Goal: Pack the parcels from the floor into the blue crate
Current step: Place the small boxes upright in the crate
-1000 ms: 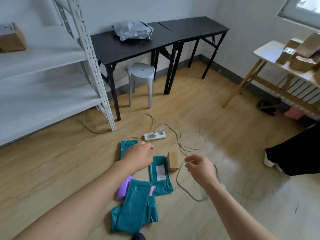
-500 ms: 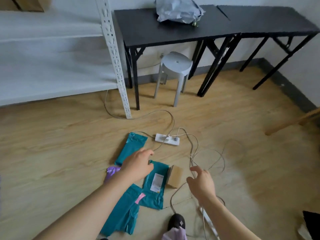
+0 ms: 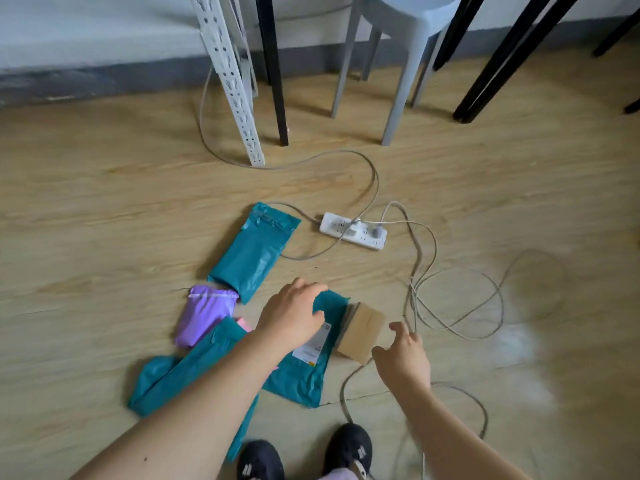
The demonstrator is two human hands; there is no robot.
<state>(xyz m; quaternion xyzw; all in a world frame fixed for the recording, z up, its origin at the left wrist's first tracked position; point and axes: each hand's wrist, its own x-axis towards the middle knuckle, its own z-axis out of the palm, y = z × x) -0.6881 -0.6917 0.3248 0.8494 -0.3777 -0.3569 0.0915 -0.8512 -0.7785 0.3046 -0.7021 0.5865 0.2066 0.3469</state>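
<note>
Several parcels lie clustered on the floor. Both hands are empty, with fingers relaxed. The left hand [image 3: 294, 313] is over the labelled teal parcel [image 3: 304, 374]. The right hand [image 3: 403, 358] is at 5 o'clock of the cardboard box [image 3: 363, 332], likely positioned for pickup. The blue crate is not in view.

a white power strip [image 3: 353, 231] is lying on the wooden floor [image 3: 104, 202] with two plugs sitting in it. a grey cord [image 3: 376, 181] is curving from it back past a white perforated shelf post [image 3: 239, 95], and thinner cables [image 3: 415, 299] are looping loosely to the right. a grey stool [image 3: 401, 81] is standing between black table legs [image 3: 275, 71]. two dark shoes [image 3: 348, 445] are showing at the bottom edge.
</note>
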